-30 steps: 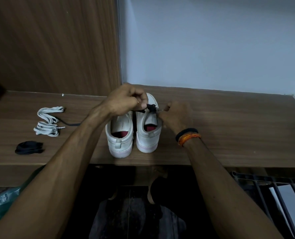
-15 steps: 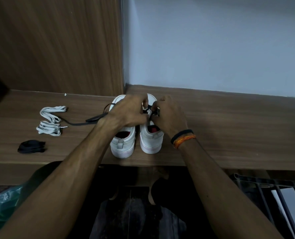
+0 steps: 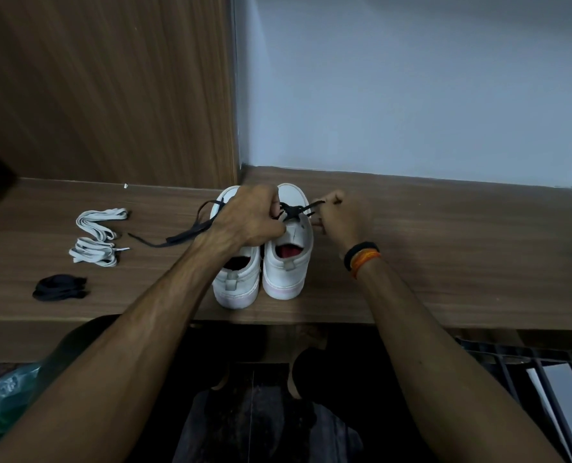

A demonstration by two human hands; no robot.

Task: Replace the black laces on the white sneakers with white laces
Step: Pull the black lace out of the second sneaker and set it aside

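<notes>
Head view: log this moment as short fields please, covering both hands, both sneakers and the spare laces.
left hand: grips the black lace over the right sneaker
right hand: pinches the lace's end, drawn out to the right
left sneaker: no lace seen; largely hidden by the arm
white laces: bundled on the shelf, far left
black bundle: near the front edge, untouched

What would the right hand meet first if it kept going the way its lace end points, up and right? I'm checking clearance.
Nothing on the shelf: the right hand, pinching the black lace, faces bare wood, then probably the wall; depth is unclear.
</notes>
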